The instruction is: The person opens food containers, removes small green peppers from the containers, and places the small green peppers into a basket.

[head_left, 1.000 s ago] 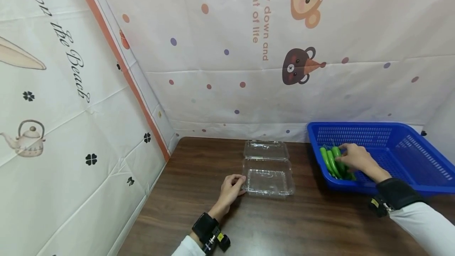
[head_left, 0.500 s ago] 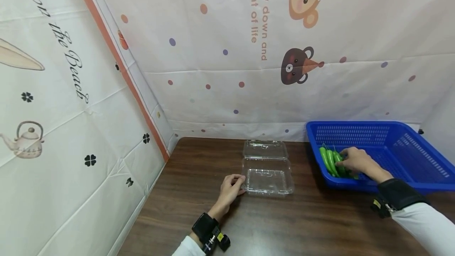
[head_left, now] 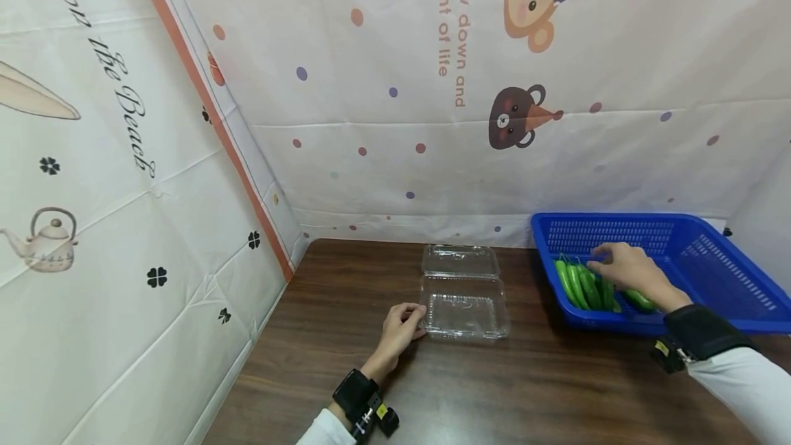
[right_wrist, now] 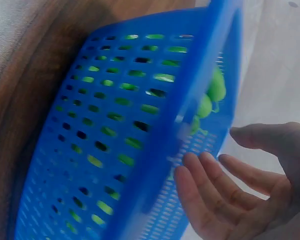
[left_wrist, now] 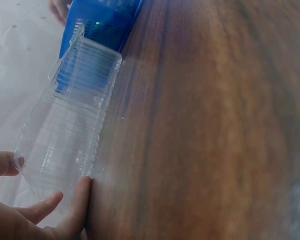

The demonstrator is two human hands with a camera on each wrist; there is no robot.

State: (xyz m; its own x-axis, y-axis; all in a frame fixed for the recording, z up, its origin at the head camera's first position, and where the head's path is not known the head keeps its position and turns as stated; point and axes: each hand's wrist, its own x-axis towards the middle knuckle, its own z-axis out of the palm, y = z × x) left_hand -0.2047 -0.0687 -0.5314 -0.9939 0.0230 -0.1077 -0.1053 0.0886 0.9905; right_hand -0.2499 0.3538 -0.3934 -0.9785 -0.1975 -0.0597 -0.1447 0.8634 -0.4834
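A clear plastic clamshell box lies open on the brown table, its lid folded back. My left hand holds the box's near left corner, thumb on the rim and fingers against its side; the left wrist view shows this grip of the left hand on the box. Several green peppers lie at the left end of a blue slotted basket. My right hand hovers just above them with fingers spread, holding nothing. The right hand appears bare beside the basket and peppers.
Printed cloth walls close in the table at the back and the left. The basket takes up the table's back right corner. One pepper lies apart from the bunch, under my right wrist.
My right hand has lifted off the peppers and spread its fingers above them. One pepper now shows apart to the right. The left hand and the box have not moved.
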